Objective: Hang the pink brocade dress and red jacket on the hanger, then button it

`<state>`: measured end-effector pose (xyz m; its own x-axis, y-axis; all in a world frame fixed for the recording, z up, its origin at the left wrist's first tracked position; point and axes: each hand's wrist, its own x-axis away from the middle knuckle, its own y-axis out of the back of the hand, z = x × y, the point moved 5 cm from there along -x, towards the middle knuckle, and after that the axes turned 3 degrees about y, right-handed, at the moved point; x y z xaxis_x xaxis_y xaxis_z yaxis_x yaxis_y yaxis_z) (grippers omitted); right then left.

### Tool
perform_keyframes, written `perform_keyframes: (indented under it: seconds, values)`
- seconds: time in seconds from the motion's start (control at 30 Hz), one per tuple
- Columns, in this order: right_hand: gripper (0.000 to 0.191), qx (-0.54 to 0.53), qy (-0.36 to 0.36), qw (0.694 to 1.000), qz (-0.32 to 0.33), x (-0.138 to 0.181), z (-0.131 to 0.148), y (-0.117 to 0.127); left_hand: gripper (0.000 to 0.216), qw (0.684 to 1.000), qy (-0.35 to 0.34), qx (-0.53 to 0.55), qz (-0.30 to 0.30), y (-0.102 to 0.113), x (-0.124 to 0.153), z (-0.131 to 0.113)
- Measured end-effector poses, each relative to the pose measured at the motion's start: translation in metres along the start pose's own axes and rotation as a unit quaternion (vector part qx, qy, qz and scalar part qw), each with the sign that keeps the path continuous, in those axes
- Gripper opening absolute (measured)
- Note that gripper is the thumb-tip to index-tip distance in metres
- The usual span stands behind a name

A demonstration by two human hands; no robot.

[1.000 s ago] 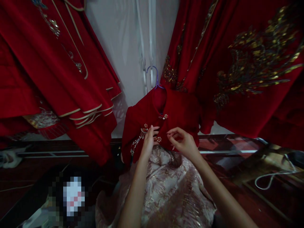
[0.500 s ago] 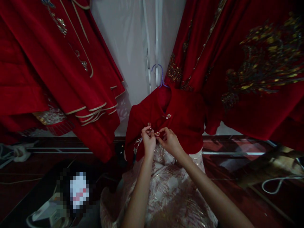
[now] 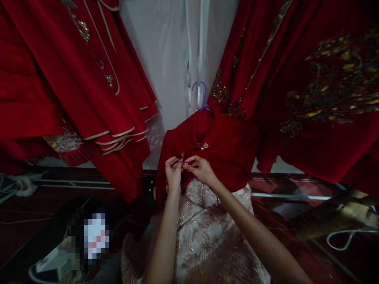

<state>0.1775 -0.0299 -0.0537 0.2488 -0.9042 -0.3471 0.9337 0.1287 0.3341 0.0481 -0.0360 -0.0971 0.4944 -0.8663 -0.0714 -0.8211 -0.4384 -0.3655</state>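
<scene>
A short red jacket [image 3: 229, 134] hangs on a purple wire hanger [image 3: 204, 96], above a pale pink brocade skirt [image 3: 204, 232]. At the jacket's front, my left hand [image 3: 174, 170] pinches a small beaded flower fastener [image 3: 184, 163]. My right hand [image 3: 202, 169] is closed on the same spot from the other side, thumb and forefinger together. The fingers hide most of the fastener. A second flower fastener [image 3: 205, 146] with pearly beads shows near the collar, apart from my hands.
Red garments with light piping [image 3: 118, 130] hang at the left. More red garments with gold embroidery [image 3: 334, 86] hang at the right. Behind stand white panels with a metal pole [image 3: 201, 39]. A dark surface at lower left holds a white object [image 3: 51, 258]. A white cable loops [image 3: 340, 244] at lower right.
Both hands have shifted left and drawn closer together, bringing the flower fastener left with them. The fastener, plainly visible between the hands before, is now mostly covered by fingertips.
</scene>
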Motion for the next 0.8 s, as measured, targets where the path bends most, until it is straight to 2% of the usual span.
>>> perform_keyframes:
  seconds: [0.13, 0.2, 0.3, 0.53, 0.8]
  values:
    - [0.016, 0.017, 0.018, 0.999, -0.047, -0.002, -0.001, -0.001, 0.030, 0.998, -0.041, -0.043, 0.016, 0.011, -0.010, -0.004]
    - [0.015, 0.043, 0.022, 0.997, -0.061, -0.001, -0.005, 0.003, 0.027, 0.994, -0.069, -0.059, 0.053, 0.009, -0.011, -0.002]
    - [0.017, 0.070, 0.030, 0.996, -0.052, -0.001, -0.010, 0.008, 0.024, 0.991, -0.059, -0.049, 0.108, -0.002, -0.007, 0.006]
    - [0.019, 0.083, 0.031, 0.993, -0.074, -0.004, -0.007, 0.015, 0.024, 0.995, -0.037, -0.026, 0.092, -0.017, 0.004, 0.011]
    - [0.018, 0.096, 0.055, 0.991, -0.076, -0.009, -0.002, 0.019, 0.028, 0.992, -0.045, -0.029, 0.116, -0.018, 0.005, 0.004]
